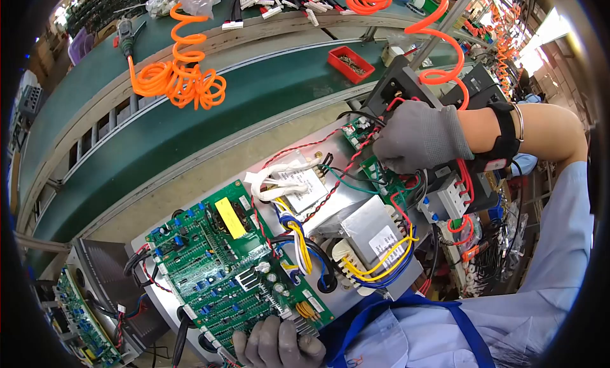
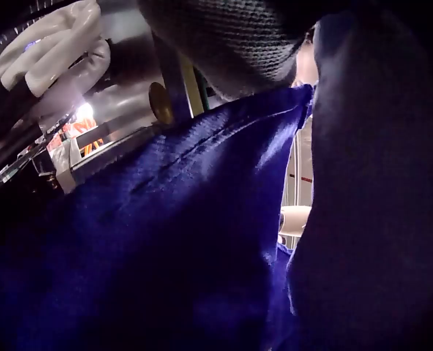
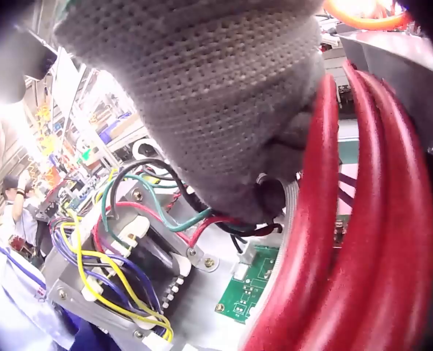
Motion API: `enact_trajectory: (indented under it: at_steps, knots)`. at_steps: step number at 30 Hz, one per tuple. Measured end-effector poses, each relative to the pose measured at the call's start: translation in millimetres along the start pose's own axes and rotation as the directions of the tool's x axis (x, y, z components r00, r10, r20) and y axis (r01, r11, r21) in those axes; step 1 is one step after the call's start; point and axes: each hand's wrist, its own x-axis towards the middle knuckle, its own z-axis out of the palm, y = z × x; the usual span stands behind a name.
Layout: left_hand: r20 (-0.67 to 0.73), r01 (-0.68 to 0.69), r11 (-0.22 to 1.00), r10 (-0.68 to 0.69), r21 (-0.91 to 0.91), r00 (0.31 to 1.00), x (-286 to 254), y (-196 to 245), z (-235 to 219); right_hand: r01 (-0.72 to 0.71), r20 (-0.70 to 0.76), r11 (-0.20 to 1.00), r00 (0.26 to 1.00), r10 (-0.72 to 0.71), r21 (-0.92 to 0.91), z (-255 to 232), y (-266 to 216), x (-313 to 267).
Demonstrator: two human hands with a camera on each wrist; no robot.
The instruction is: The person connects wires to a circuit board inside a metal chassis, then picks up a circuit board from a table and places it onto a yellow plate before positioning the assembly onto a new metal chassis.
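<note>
My right hand (image 1: 419, 136), in a grey knit glove, is curled over small green circuit boards at the right end of the metal chassis plate (image 1: 346, 200). In the right wrist view, black and red wires (image 3: 224, 221) run in under its fingertips, above a small green board (image 3: 249, 289). The glove hides the exact contact point. My gloved left hand (image 1: 276, 346) rests at the plate's near edge, fingers loosely bent beside a large green circuit board (image 1: 222, 266). In the left wrist view, a grey glove (image 2: 231, 44) is beside blue apron cloth (image 2: 187, 205).
A metal-cased transformer (image 1: 362, 225) with yellow and blue wires stands on the plate. Thick red cables (image 3: 370, 219) pass close by my right hand. Behind lie a green conveyor (image 1: 254, 107), a red tray of screws (image 1: 351, 64) and orange coiled hoses (image 1: 184, 82).
</note>
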Motion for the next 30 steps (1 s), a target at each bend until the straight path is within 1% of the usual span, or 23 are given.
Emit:
enact_trajectory:
  at_steps: [4,6,7,9,11,14,17,19,23,25,29,30]
  knots:
    - [-0.035,-0.016,1.0,0.016,0.01,0.999,2.7,0.1,1.8,-0.011,-0.003,1.0,1.0,0.011,-0.015,0.7,1.4,1.6]
    - [-0.029,-0.04,0.999,0.04,0.008,0.999,3.7,0.2,1.1,0.056,-0.02,0.998,0.998,-0.055,0.025,-0.4,3.9,2.1]
    - [-0.022,-0.044,0.999,0.045,0.019,0.999,3.7,0.2,0.5,0.04,-0.027,0.999,0.999,-0.039,0.033,1.1,6.2,2.2]
    - [-0.036,-0.064,0.998,0.065,0.012,0.997,3.6,0.5,2.8,0.1,-0.027,0.992,0.995,-0.099,0.072,2.2,9.1,4.9]
    - [-0.07,-0.055,0.998,0.055,-0.001,0.996,3.1,0.6,4.3,0.072,-0.009,0.994,0.997,-0.071,0.088,1.3,9.8,2.4]
    - [-0.068,-0.056,0.998,0.054,-0.016,0.996,2.3,1.1,4.2,0.101,-0.042,0.988,0.994,-0.097,0.12,4.7,11.6,2.8]
    - [-0.06,-0.047,0.999,0.046,-0.008,0.997,2.6,2.3,3.2,0.085,-0.026,0.993,0.996,-0.083,0.086,1.1,9.1,3.3]
    - [-0.052,-0.047,0.999,0.047,-0.008,0.998,2.7,2.6,2.2,0.037,0.024,0.996,0.999,-0.039,0.078,-0.1,7.7,2.1]
    - [-0.027,-0.047,0.999,0.046,-0.016,0.999,2.8,3.7,0.6,0.057,0.011,0.997,0.998,-0.057,0.061,1.2,7.8,3.4]
    - [-0.025,-0.044,0.999,0.044,-0.009,0.999,1.2,5.2,-0.1,0.052,0.051,0.998,0.997,-0.053,0.028,-0.4,5.8,6.0]
    - [-0.02,-0.03,0.999,0.029,-0.028,0.999,0.7,7.5,-0.1,0.046,0.026,0.999,0.999,-0.046,-0.019,1.9,1.9,5.7]
    - [-0.025,-0.037,0.999,0.036,-0.03,0.999,0.7,8.4,-0.3,0.046,0.023,0.997,0.999,-0.045,-0.057,1.4,-0.4,5.1]
